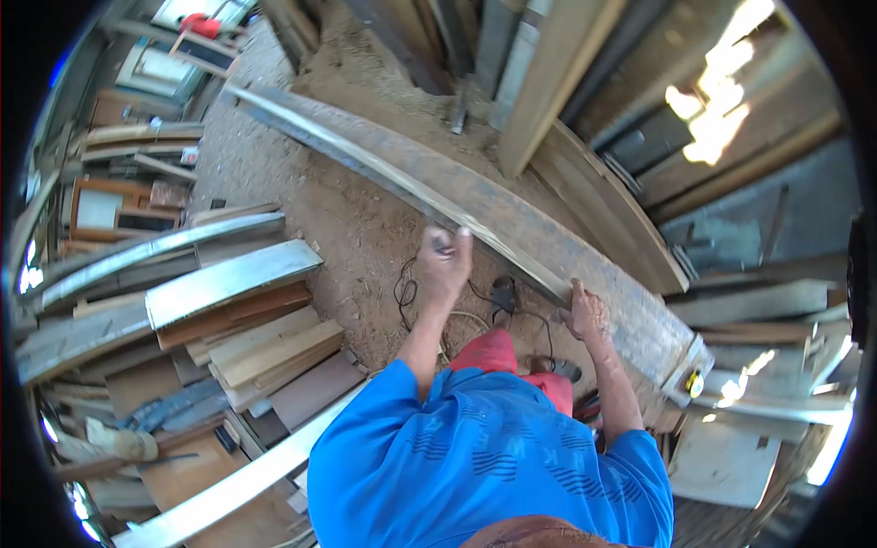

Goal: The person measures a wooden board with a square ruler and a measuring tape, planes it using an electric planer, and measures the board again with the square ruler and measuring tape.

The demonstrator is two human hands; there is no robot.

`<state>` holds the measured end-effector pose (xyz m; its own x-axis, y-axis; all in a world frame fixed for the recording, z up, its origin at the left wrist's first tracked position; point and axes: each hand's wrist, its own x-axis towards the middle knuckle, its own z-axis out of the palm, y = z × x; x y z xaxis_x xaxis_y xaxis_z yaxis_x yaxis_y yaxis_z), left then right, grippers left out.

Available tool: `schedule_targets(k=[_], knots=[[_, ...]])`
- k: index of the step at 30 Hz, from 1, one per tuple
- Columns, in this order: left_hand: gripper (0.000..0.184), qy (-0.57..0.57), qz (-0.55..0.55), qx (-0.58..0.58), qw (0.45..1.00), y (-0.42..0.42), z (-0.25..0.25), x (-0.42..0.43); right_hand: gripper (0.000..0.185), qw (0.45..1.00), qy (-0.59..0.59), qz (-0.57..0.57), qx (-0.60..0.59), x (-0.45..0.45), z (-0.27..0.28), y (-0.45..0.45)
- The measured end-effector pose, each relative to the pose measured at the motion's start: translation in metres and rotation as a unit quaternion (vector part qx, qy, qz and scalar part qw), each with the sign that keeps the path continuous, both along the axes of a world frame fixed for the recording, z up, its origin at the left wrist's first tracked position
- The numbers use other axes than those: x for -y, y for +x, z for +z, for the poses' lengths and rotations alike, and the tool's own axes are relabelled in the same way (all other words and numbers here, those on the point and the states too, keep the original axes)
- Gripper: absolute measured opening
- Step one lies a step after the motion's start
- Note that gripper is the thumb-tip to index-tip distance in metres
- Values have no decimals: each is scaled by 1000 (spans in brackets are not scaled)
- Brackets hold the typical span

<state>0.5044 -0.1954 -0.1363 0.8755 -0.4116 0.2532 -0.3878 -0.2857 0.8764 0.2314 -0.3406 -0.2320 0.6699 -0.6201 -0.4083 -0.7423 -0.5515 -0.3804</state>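
Observation:
A long, narrow wooden board lies on edge along a worn plank bench, running from the far left toward me. My right hand grips the board's near end, thumb on top. My left hand is beside the board's near side, its fingers curled and its thumb pointing up by the edge. Something dark shows within the curled left fingers, too small to make out. A yellow and black tape measure sits at the right end of the bench.
Stacked planks and a pale board lie to the left. Upright timbers lean beyond the bench. A dark cable crosses the dusty floor near my feet. Another person in red is far at upper left.

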Motion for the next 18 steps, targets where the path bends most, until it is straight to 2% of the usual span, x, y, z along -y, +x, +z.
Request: schedule_targets(k=[1, 4, 6, 8, 10, 12, 16, 18], knots=[[39, 21, 44, 25, 999, 26, -18, -26, 65, 998, 46, -6, -39, 1, -5, 19], [41, 54, 133, -46, 989, 67, -71, -82, 52, 998, 22, 58, -21, 12, -17, 33], [40, 107, 91, -141, 980, 61, -89, -101, 42, 996, 20, 72, -40, 11, -1, 33], [37, 10, 123, -247, 961, 31, -116, -89, 42, 995, 18, 91, -44, 8, 44, 39], [40, -139, 78, -443, 882, 1, -126, -69, 43, 994, 15, 102, -22, -6, 84, 40], [41, -257, 35, -496, 829, -25, -115, -38, 45, 994, 0, 108, 19, -19, 119, 27], [43, -430, -72, -564, 702, -54, -97, -23, 47, 989, -12, 147, -2, -37, 223, 17], [38, -443, -120, -553, 696, -59, -49, -26, 50, 976, -17, 215, 15, -29, 273, -4]])
